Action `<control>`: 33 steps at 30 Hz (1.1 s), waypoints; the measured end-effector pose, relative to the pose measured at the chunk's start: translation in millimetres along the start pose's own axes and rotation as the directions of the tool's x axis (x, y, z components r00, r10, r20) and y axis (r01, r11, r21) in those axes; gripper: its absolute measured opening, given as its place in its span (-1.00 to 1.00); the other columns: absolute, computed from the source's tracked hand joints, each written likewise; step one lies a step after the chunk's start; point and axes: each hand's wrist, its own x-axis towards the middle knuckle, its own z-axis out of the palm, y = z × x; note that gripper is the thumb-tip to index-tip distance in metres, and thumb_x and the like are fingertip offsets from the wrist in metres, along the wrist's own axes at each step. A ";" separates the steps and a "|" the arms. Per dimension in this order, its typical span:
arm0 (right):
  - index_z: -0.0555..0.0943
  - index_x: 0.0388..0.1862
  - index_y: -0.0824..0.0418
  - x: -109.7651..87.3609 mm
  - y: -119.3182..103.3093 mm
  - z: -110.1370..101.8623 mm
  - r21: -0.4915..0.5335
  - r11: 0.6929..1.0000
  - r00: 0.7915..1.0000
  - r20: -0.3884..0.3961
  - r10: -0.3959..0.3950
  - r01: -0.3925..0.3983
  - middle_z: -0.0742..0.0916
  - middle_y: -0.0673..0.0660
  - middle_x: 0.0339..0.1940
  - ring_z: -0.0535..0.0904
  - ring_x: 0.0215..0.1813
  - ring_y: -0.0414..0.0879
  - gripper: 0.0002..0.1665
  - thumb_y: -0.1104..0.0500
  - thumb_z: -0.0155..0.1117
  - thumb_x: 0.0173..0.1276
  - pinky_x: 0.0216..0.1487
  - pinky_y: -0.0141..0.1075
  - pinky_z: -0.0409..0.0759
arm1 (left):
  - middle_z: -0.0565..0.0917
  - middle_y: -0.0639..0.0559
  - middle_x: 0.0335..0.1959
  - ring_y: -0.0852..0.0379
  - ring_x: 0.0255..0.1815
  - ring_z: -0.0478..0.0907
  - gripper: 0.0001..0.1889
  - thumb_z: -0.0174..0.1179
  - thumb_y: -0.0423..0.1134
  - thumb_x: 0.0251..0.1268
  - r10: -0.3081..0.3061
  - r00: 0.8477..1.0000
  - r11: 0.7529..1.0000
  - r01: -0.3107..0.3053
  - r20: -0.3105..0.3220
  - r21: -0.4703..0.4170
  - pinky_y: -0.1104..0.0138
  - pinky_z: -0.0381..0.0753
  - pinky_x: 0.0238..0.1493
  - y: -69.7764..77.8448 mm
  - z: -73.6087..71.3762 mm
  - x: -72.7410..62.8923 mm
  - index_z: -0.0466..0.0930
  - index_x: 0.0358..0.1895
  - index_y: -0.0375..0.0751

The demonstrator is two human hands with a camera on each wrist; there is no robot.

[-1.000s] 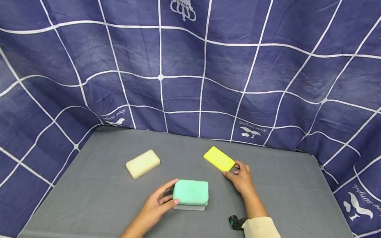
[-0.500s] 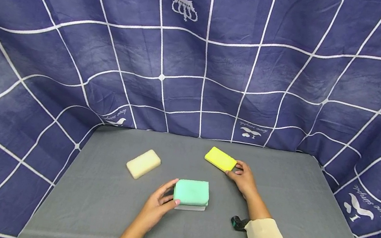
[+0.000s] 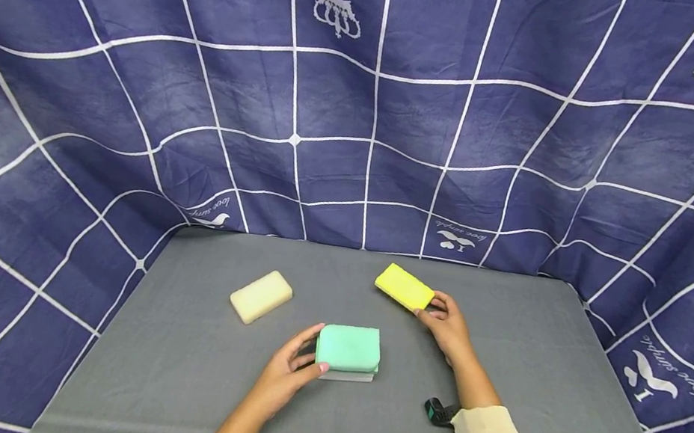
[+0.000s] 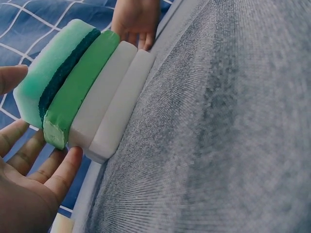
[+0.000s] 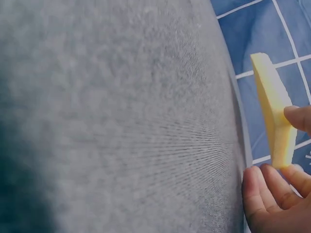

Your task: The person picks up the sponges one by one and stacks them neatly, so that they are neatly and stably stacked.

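Note:
A stack (image 3: 349, 351) of sponge-like blocks stands on the grey cloth. On top is a mint sponge (image 4: 60, 60) with a dark green layer, over a bright green block (image 4: 80, 92) and two white blocks (image 4: 121, 97). My left hand (image 3: 278, 380) touches the stack's left end, its fingers extended and spread, the thumb near the front corner. My right hand (image 3: 448, 329) pinches a yellow sponge (image 3: 405, 287) by its near right end. In the right wrist view the yellow sponge (image 5: 274, 109) looks tilted and apart from the table.
A cream sponge (image 3: 261, 298) lies back left of the stack on the grey-covered table (image 3: 172, 371). A blue curtain (image 3: 337, 109) with white lines hangs behind the table and along both sides.
My right hand and the yellow sponge have moved slightly to the right, and the sponge has risen a little. The left hand and the stack stay practically still.

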 end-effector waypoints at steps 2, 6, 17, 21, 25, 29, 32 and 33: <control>0.31 0.49 0.17 -2.5 -1.5 -1.0 0.019 1.000 1.000 0.002 0.001 -0.001 0.51 0.26 0.41 0.51 0.29 0.12 -0.18 0.08 0.43 0.32 -0.08 -0.48 0.53 | 0.30 -0.20 0.53 -0.29 0.36 0.47 -0.25 0.38 -0.27 0.28 0.000 1.000 1.000 0.000 0.000 0.006 0.36 0.64 0.07 -0.2 0.0 0.0 0.29 0.53 0.01; 0.27 0.52 0.16 -9.1 -6.0 -2.6 0.056 0.998 1.000 0.012 -0.007 0.006 0.48 0.27 0.43 0.49 0.36 0.14 -0.17 0.09 0.41 0.35 -0.03 -0.44 0.54 | 0.32 -0.16 0.52 -0.27 0.35 0.48 -0.24 0.39 -0.27 0.26 -0.009 1.000 1.000 0.009 -0.010 0.007 0.36 0.65 0.05 0.1 0.4 -0.2 0.31 0.52 0.05; 0.29 0.52 0.14 -26.0 -16.7 -4.9 0.039 0.989 0.989 0.005 -0.146 0.145 0.52 0.25 0.38 0.46 0.41 0.14 -0.18 0.09 0.42 0.36 0.23 -0.25 0.55 | 0.32 -0.16 0.52 -0.26 0.36 0.47 -0.23 0.40 -0.28 0.24 -0.013 1.000 1.000 0.013 -0.011 -0.005 0.37 0.64 0.07 2.5 0.6 0.6 0.30 0.53 -0.01; 0.31 0.51 0.13 -34.6 -21.4 -4.1 0.032 0.981 0.981 0.009 -0.192 0.191 0.53 0.23 0.37 0.46 0.41 0.13 -0.18 0.10 0.44 0.34 0.30 -0.06 0.54 | 0.32 -0.18 0.52 -0.26 0.36 0.47 -0.24 0.39 -0.29 0.25 -0.007 1.000 1.000 0.007 -0.008 0.004 0.37 0.64 0.07 1.8 0.3 0.6 0.31 0.52 -0.02; 0.32 0.51 0.16 -41.8 -24.1 -3.4 0.056 0.971 0.972 0.012 -0.233 0.232 0.54 0.27 0.38 0.45 0.43 0.14 -0.18 0.16 0.45 0.32 0.37 0.08 0.48 | 0.31 -0.22 0.52 -0.27 0.35 0.47 -0.26 0.38 -0.30 0.26 -0.002 1.000 1.000 0.002 -0.011 0.001 0.37 0.64 0.07 1.4 0.6 0.1 0.32 0.51 -0.02; 0.32 0.51 0.14 -47.5 -26.7 -2.6 0.053 0.967 0.968 0.015 -0.251 0.249 0.54 0.26 0.39 0.45 0.44 0.12 -0.18 0.19 0.44 0.33 0.39 0.06 0.46 | 0.33 -0.23 0.51 -0.28 0.35 0.48 -0.26 0.39 -0.31 0.24 -0.005 1.000 1.000 0.004 -0.024 -0.004 0.37 0.64 0.06 1.6 1.4 -0.3 0.34 0.50 -0.02; 0.31 0.52 0.15 -53.6 -31.1 -2.2 0.041 0.966 0.966 0.022 -0.258 0.257 0.53 0.27 0.40 0.43 0.45 0.14 -0.18 0.23 0.43 0.34 0.41 0.06 0.44 | 0.33 -0.23 0.51 -0.28 0.36 0.47 -0.27 0.40 -0.32 0.23 -0.003 1.000 1.000 0.003 -0.031 -0.006 0.37 0.64 0.07 1.6 1.7 -0.5 0.36 0.49 -0.01; 0.30 0.52 0.18 -56.7 -34.0 -2.2 0.040 0.965 0.965 0.027 -0.262 0.261 0.52 0.29 0.40 0.42 0.46 0.16 -0.18 0.24 0.41 0.34 0.42 0.07 0.43 | 0.33 -0.23 0.51 -0.28 0.36 0.47 -0.27 0.40 -0.32 0.23 -0.004 0.999 1.000 0.004 -0.032 -0.007 0.37 0.64 0.07 1.6 1.7 -0.7 0.36 0.49 0.00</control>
